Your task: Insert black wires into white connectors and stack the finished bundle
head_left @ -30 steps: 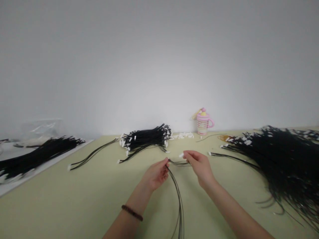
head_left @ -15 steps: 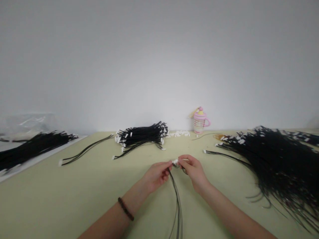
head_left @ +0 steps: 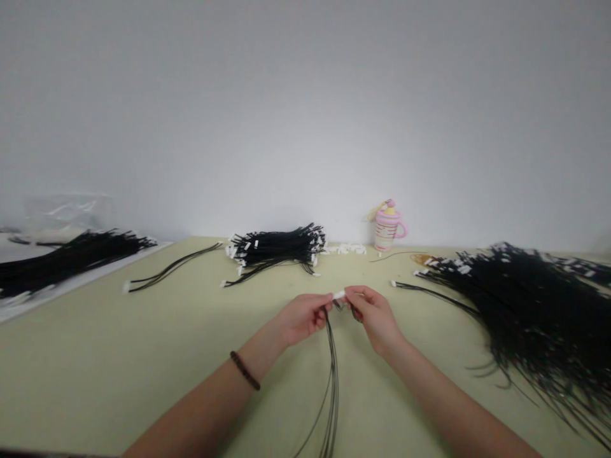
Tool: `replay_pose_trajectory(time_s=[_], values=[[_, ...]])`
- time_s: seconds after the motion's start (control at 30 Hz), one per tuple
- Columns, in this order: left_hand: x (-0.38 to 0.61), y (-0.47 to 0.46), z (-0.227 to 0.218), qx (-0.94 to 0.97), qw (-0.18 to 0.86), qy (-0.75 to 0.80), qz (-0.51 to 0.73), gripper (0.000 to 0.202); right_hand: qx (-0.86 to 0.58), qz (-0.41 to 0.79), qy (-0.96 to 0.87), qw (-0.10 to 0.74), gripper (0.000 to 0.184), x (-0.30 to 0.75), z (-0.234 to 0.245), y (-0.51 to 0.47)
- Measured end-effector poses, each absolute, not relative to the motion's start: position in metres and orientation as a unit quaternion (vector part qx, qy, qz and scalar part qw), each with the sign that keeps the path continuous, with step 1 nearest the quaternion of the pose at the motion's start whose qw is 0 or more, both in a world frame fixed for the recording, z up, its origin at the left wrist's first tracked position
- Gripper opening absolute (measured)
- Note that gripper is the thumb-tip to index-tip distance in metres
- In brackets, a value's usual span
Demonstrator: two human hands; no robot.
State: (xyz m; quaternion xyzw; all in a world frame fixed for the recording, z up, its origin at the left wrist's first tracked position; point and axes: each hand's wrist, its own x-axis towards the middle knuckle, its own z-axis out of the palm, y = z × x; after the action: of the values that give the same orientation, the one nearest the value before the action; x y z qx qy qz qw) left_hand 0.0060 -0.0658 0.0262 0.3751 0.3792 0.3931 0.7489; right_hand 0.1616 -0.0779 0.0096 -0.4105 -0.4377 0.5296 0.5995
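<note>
Between my two hands, above the table, is a small white connector (head_left: 338,295). My left hand (head_left: 305,318) pinches its left side, thumb and forefinger closed. Thin black wires (head_left: 332,375) hang down from my left fingers toward the near edge. My right hand (head_left: 375,315) is closed at the connector's right side, with a short loop of dark wire under its fingers. The fingertips partly hide the connector, so how the wires sit in it cannot be made out.
At the back lies a bundle of black wires with white connectors (head_left: 277,247), beside loose white connectors (head_left: 347,248) and a pink cup-shaped container (head_left: 387,228). A large wire pile (head_left: 534,305) covers the right. More wires (head_left: 81,254) lie at left, near a single harness (head_left: 174,267).
The view has shifted a little, and both hands appear slightly higher. The hanging wires have swung left at their lower ends. Both hands keep their pinch at the white connector.
</note>
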Motion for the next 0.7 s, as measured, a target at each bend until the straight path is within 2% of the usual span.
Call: replay_pose_trajectory(time_s=[0.4,0.7], values=[[0.006,-0.067,0.029,0.368,0.747,0.395,0.388,0.005,-0.422,0.510,-0.474,0.581,0.036,0.163,0.010,-0.081],[0.011,-0.063,0.016,0.374,0.714,0.413,0.424,0.006,-0.454,0.387,-0.569,0.567,0.026,0.165,0.010,-0.077]])
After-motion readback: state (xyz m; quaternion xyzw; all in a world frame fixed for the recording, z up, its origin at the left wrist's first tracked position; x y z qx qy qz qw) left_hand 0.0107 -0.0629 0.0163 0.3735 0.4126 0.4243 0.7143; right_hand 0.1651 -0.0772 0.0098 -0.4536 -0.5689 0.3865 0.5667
